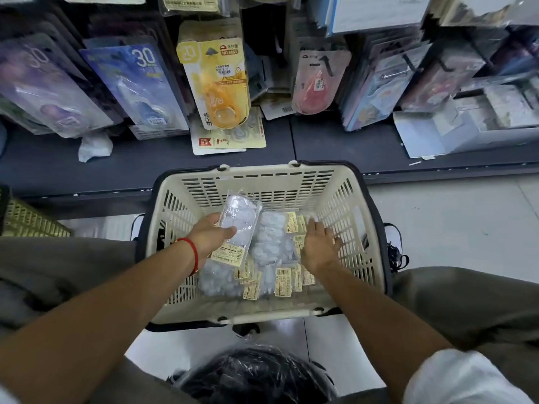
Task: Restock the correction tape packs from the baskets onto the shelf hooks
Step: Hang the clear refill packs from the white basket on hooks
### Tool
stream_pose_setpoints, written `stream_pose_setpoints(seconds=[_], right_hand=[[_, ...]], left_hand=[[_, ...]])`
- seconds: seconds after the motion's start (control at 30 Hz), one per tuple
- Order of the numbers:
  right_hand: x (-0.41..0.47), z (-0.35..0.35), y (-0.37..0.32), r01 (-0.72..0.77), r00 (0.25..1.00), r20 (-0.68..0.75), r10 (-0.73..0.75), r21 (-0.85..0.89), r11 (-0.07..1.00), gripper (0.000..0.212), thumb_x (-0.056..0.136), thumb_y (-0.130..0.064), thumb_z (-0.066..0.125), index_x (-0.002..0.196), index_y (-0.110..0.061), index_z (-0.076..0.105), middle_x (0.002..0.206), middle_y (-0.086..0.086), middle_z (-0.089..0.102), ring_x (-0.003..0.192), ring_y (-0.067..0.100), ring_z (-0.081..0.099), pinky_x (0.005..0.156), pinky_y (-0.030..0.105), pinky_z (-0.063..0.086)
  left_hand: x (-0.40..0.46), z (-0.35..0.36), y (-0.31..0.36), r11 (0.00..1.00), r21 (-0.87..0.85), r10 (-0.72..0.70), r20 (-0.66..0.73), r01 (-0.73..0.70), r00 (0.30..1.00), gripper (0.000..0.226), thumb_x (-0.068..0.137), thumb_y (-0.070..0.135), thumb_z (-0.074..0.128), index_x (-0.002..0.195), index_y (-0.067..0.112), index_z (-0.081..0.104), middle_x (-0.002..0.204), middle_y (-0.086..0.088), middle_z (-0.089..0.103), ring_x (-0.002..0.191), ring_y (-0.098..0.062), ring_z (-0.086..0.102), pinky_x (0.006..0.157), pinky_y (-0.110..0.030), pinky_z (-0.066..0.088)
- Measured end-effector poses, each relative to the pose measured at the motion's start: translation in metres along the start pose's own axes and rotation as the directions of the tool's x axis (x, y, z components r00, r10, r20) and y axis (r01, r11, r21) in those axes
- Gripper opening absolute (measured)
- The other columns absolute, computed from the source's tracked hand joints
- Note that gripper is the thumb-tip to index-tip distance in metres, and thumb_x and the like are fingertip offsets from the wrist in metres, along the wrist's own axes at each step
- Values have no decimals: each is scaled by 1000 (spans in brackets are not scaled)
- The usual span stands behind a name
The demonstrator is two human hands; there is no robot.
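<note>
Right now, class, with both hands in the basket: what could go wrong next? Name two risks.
1. The left hand grips one clear pack by its edge only; the slick wrap may slip.
2. The right hand reaches among loose packs in the basket; it may snag several at once.

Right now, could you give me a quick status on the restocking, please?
Left hand holds one pack over basket. Right hand open, reaching into loose packs. Nothing in the way.
</note>
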State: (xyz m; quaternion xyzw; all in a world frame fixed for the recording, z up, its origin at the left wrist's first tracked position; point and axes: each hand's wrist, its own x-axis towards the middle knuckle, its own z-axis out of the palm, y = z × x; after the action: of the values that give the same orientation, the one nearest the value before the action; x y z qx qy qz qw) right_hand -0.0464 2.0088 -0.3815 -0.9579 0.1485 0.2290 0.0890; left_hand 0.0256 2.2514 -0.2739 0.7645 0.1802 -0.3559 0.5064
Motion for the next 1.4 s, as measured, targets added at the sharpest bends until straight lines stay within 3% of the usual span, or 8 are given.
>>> stream_pose_setpoints(seconds=[0.23,0.4,0.6,0.83,0.97,1.13,1.23,1.4], right_hand=[[7,2,9,3,996,-90,2,53,999,94,81,27,59,158,-16,28,158,27,22,141,37,40,118,42,42],[3,-13,15,-70,994,-62,88,251,965,77,92,14,60,152,-22,28,108,20,65,105,35,65,90,43,60],[-1,-99,23,-67,991,-44,129,671,739,39,90,-10,77,127,-14,64,106,4,67,93,22,69,74,28,59],[-19,-183,15,134,859,223,-462,772,622,31,90,-13,80,112,-35,83,117,-12,79,108,10,74,91,23,59],[-17,-171,-40,360,864,34,-502,654,665,24,78,-29,92,99,-31,81,106,-17,78,98,-5,70,89,19,56],[3,-136,-58,486,853,-411,-322,404,775,27,93,-30,79,115,-17,70,110,-5,66,92,9,62,87,26,55],[17,-100,-45,299,954,-76,-289,223,928,32,102,-26,66,132,-16,63,135,8,66,120,23,63,107,43,51],[-1,-14,-53,365,862,371,-346,21,931,117,90,-51,78,168,-27,-5,176,6,-14,162,35,-9,130,50,10]], left_hand=[[-1,9,0,1000,6,-16,7,16,1000,46,101,13,69,145,20,57,131,-10,70,119,-32,67,102,-49,55],[-1,12,3,997,-70,-37,24,39,999,39,102,8,65,140,13,61,126,-16,72,116,-37,70,102,-53,56],[1,15,19,990,-131,-48,-37,43,998,49,104,33,59,149,16,50,128,-4,60,99,-22,65,77,-28,48],[2,13,29,996,-86,6,56,-1,998,72,93,71,57,148,25,54,145,-12,60,132,-35,57,109,-51,46],[0,-7,26,995,72,28,516,-75,856,61,84,55,77,136,26,63,127,-7,75,117,-29,72,97,-50,59],[9,-32,10,1000,12,-16,415,12,910,65,79,32,80,138,11,60,125,-18,74,113,-38,73,87,-47,62],[18,-48,-6,997,-22,-68,288,77,955,61,78,32,80,135,16,62,115,-11,79,104,-31,77,83,-43,62],[24,-56,-24,985,-57,-154,155,164,976,38,96,30,72,125,6,65,115,-18,78,108,-37,73,102,-57,55]])
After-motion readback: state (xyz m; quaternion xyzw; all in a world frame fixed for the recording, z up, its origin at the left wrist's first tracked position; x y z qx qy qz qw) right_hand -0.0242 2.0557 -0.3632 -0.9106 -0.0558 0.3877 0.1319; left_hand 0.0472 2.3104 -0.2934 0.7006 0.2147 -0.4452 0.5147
